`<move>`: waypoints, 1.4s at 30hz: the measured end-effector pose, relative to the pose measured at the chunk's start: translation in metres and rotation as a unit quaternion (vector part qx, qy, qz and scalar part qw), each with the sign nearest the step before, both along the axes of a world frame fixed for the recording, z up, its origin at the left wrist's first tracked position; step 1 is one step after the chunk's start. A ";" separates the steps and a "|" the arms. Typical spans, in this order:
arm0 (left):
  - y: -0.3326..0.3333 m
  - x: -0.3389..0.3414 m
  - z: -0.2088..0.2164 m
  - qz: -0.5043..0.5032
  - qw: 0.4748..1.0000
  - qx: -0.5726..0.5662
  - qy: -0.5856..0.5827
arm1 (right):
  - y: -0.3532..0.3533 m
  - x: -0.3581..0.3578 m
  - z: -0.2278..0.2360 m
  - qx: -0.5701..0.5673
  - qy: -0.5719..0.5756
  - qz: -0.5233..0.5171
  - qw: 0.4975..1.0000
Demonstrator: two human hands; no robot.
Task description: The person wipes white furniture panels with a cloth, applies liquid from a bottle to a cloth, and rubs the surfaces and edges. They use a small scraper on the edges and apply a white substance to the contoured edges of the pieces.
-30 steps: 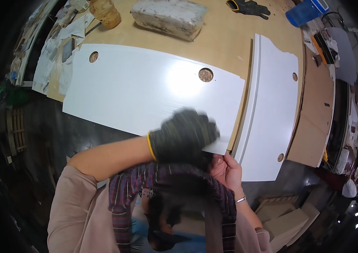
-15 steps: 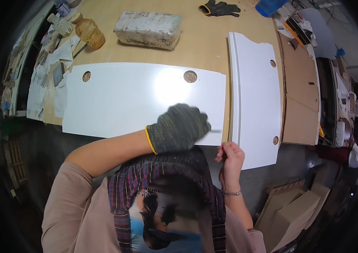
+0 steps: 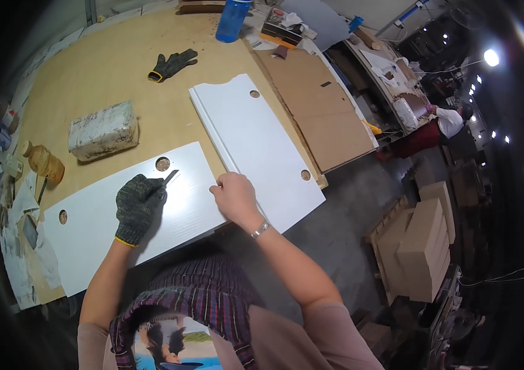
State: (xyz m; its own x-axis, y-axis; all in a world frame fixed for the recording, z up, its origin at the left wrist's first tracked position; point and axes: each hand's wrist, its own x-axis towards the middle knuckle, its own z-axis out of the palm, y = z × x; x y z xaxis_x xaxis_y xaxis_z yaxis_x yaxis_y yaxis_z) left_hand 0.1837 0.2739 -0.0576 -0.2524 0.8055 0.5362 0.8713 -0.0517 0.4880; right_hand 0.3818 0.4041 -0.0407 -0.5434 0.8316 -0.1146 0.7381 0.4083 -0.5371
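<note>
My left hand [image 3: 139, 208], in a dark knitted glove with a yellow cuff, is closed around a thin, dark, flat blade-like strip [image 3: 171, 178]. Its tip points away over the near white panel [image 3: 98, 246], just beside one of that panel's round holes. At the right end of this panel my bare right hand [image 3: 238, 198] is curled closed, with thumb and fingertips pressed together. Whatever may be between those fingers is hidden. The second white panel [image 3: 256, 132], with a grooved left edge, lies immediately right of this hand.
Beyond the panels are a wrapped block [image 3: 104, 131], a spare glove [image 3: 174, 65] and a blue bottle [image 3: 233, 21]. A brown jar [image 3: 44, 163] stands left. Flat cardboard [image 3: 311, 108] covers the table's right side. Boxes [image 3: 419, 243] stand on the floor; another person [image 3: 438, 126] works farther off.
My view has swung to the right. My left hand has moved away from the panel's right end toward its hole, still holding the strip. My right hand stays by the panel's right edge.
</note>
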 end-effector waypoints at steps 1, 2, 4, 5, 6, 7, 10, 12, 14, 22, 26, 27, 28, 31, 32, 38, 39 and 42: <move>0.001 0.000 0.000 -0.006 1.000 0.005 0.000 | -0.001 -0.001 0.003 0.005 0.000 -0.006 1.000; 0.001 0.000 0.000 -0.013 0.999 0.024 0.028 | -0.004 -0.005 0.006 0.032 -0.011 -0.002 0.999; 0.000 0.000 0.001 -0.027 0.997 0.047 0.056 | -0.006 -0.009 0.007 0.061 -0.022 -0.004 0.998; -0.001 0.000 0.002 -0.027 0.996 0.041 0.071 | -0.004 -0.010 0.007 0.050 -0.027 0.001 0.998; -0.002 -0.001 0.004 -0.026 0.995 0.034 0.087 | -0.004 -0.011 0.006 0.038 -0.031 0.007 0.999; -0.004 -0.003 0.005 -0.042 0.995 0.046 0.076 | -0.002 -0.011 -0.001 0.041 -0.008 0.000 0.999; -0.005 0.003 0.003 0.001 0.999 0.024 0.027 | 0.006 -0.008 -0.021 0.034 0.047 -0.008 0.998; 0.002 0.010 0.007 0.007 0.999 -0.031 0.034 | 0.009 0.001 -0.028 -0.010 0.076 -0.048 0.996; 0.010 0.016 0.015 -0.046 0.989 -0.079 0.118 | 0.003 0.013 -0.029 -0.012 0.121 -0.074 0.990; 0.018 0.032 0.015 -0.085 0.968 -0.173 0.158 | -0.041 0.072 -0.037 -0.224 0.297 -0.200 0.906; 0.013 0.049 0.028 -0.177 0.947 -0.140 0.230 | -0.057 0.087 -0.052 -0.271 0.316 -0.239 0.877; 0.016 0.047 0.026 -0.155 0.944 -0.189 0.222 | -0.060 0.088 -0.057 -0.274 0.314 -0.243 0.876; 0.019 0.045 0.030 -0.135 0.938 -0.236 0.214 | -0.064 0.087 -0.059 -0.278 0.311 -0.248 0.874; 0.010 0.046 0.015 -0.140 0.946 -0.158 0.246 | -0.067 0.085 -0.059 -0.294 0.319 -0.245 0.867; 0.008 0.048 0.014 -0.167 0.938 -0.118 0.281 | -0.066 0.083 -0.058 -0.297 0.317 -0.241 0.868; 0.014 0.044 0.020 -0.161 0.927 -0.106 0.322 | -0.068 0.071 -0.050 -0.349 0.391 -0.224 0.822; 0.013 0.044 0.021 -0.169 0.917 -0.101 0.348 | -0.068 0.069 -0.049 -0.350 0.390 -0.222 0.822; 0.017 0.035 0.017 -0.167 0.913 -0.102 0.358 | -0.070 0.063 -0.049 -0.340 0.363 -0.212 0.841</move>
